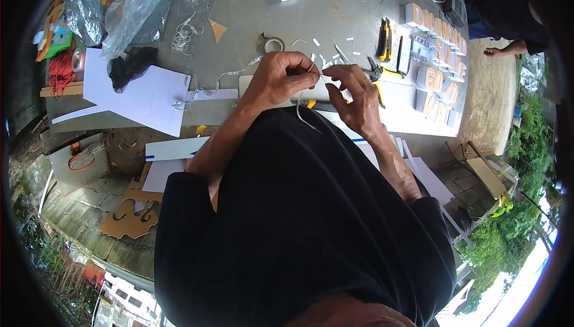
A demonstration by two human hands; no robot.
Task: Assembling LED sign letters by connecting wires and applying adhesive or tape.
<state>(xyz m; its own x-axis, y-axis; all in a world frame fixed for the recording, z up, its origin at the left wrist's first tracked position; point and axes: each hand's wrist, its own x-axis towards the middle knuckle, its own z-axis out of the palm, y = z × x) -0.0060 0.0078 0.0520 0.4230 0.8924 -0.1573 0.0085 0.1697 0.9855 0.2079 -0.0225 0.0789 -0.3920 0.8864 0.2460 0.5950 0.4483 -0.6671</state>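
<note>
My left hand (286,80) pinches a thin pale wire (307,122) between thumb and forefinger, and the wire's loose length dangles in front of my dark shirt. Close by on the right, my right hand (354,95) has its fingers curled at the short white wire end that sticks out from the left fingertips. Its thumb sits a little lower; the exact contact is too small to make out. Beneath both hands lies a white board (412,110) on the metal table. Yellow-handled pliers (380,90) lie just beyond my right hand.
A tape roll (274,44), small white scraps (327,62) and a yellow-black box cutter (384,41) lie beyond my hands. Raised letter blocks (426,78) stand at right. A white wire string with small modules (230,74) and plastic bags (133,19) lie left. Another person (508,25) stands far right.
</note>
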